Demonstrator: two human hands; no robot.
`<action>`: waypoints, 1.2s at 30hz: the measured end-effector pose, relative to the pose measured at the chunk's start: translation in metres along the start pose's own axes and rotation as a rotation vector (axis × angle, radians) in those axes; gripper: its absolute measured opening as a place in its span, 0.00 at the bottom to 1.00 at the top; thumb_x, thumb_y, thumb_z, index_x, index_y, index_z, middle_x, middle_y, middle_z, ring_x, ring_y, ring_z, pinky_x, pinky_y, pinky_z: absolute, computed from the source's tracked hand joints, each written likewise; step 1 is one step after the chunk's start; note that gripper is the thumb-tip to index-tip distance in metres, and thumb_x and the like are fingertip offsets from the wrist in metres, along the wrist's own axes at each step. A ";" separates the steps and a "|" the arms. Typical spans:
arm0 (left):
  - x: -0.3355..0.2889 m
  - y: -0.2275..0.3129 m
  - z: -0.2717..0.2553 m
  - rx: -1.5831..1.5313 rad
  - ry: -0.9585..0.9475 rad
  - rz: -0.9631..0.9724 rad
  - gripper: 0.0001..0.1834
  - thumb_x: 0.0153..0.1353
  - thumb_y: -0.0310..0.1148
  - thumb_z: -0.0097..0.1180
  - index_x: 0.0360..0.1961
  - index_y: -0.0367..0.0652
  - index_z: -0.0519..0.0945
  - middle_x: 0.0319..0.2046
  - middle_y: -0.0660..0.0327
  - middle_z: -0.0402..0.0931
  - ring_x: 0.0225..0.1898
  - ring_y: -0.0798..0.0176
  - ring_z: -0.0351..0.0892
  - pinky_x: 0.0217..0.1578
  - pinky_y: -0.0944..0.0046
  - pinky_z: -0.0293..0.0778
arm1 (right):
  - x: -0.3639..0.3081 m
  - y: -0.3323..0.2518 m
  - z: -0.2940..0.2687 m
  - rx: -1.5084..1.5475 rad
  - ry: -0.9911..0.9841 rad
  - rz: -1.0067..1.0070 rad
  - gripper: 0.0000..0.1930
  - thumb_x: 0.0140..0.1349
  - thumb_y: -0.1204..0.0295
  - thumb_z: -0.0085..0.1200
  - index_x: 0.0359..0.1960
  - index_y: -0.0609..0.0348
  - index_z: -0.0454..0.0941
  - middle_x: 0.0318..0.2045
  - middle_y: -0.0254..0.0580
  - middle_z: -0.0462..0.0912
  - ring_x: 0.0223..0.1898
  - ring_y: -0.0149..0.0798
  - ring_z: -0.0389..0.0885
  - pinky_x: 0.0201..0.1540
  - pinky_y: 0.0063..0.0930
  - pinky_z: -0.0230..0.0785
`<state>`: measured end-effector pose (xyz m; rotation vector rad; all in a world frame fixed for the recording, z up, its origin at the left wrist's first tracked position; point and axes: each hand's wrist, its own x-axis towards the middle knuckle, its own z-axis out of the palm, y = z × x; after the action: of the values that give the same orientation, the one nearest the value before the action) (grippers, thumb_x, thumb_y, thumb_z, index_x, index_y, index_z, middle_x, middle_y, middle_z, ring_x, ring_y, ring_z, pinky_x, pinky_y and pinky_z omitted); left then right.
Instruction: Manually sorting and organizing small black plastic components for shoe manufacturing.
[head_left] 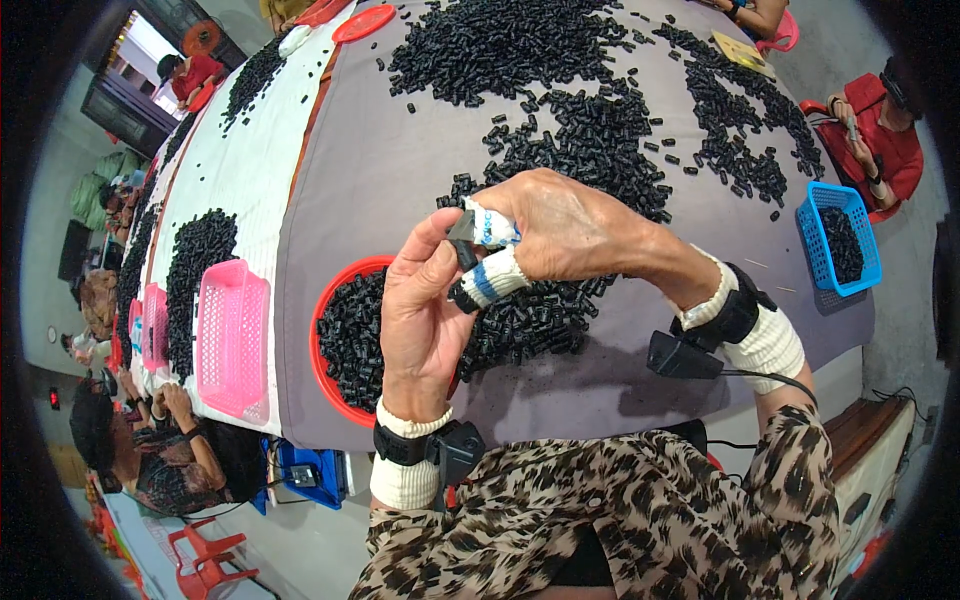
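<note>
My left hand is raised over the table, its thumb and fingers pinching a small black cylindrical piece. My right hand meets it from the right, with white wrapping marked in blue round its thumb and a finger. Between the right fingertips sits a small dark grey flat piece with a pointed edge, like a blade; its exact kind is too small to tell. It touches or nearly touches the black piece. Below my hands stands a red round basin full of similar black pieces, partly hidden by my left hand.
Heaps of black pieces spread over the grey cloth. A blue basket stands at the right edge, a pink basket at the left, a red lid at the far side. Several other people sit round the tables.
</note>
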<state>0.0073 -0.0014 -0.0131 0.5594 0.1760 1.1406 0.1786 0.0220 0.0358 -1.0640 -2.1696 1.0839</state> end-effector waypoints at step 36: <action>-0.002 0.002 0.004 0.088 0.047 0.025 0.16 0.58 0.23 0.49 0.48 0.31 0.69 0.42 0.50 0.75 0.43 0.55 0.76 0.47 0.56 0.74 | -0.003 -0.002 0.002 -0.011 0.021 -0.054 0.15 0.43 0.64 0.61 0.24 0.62 0.72 0.17 0.34 0.74 0.20 0.29 0.70 0.24 0.26 0.63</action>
<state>0.0059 -0.0039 -0.0092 0.6146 0.2612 1.1747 0.1780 0.0182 0.0368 -1.0105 -2.1777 1.0335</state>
